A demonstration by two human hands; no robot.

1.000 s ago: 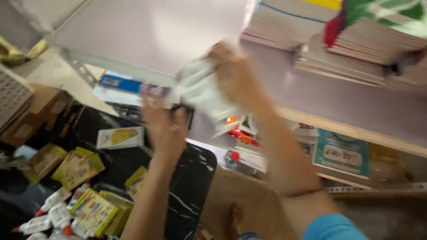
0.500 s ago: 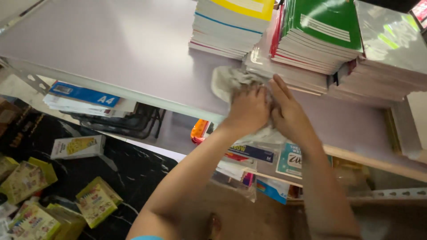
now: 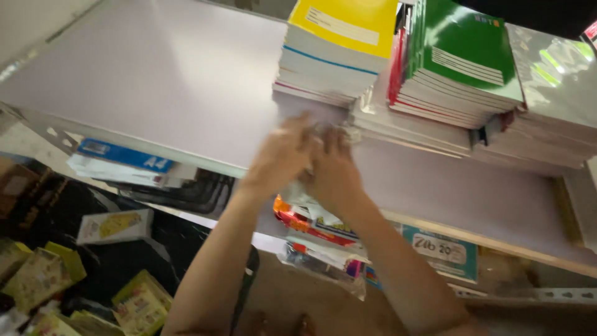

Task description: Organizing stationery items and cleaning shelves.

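My left hand (image 3: 280, 155) and my right hand (image 3: 336, 177) lie side by side on a pale lilac shelf (image 3: 155, 81), both blurred by motion. Between and under them is a crumpled white cloth (image 3: 333, 132); both hands seem to grip it, and only its edges show. The hands are right at the foot of a stack of notebooks with a yellow cover on top (image 3: 336, 56). To its right stands a stack of green-covered notebooks (image 3: 460, 68).
A plastic-wrapped stack (image 3: 553, 112) fills the shelf's right end. The shelf below holds a blue paper pack (image 3: 124, 155), colourful packets (image 3: 311, 227) and a teal card (image 3: 441, 249). Yellow boxes (image 3: 37, 280) and a white box (image 3: 115, 225) lie on a dark surface at lower left.
The hands with the cloth slid from the shelf's front edge to the foot of the notebook stacks, then a little left. My left hand joined the right on the cloth.
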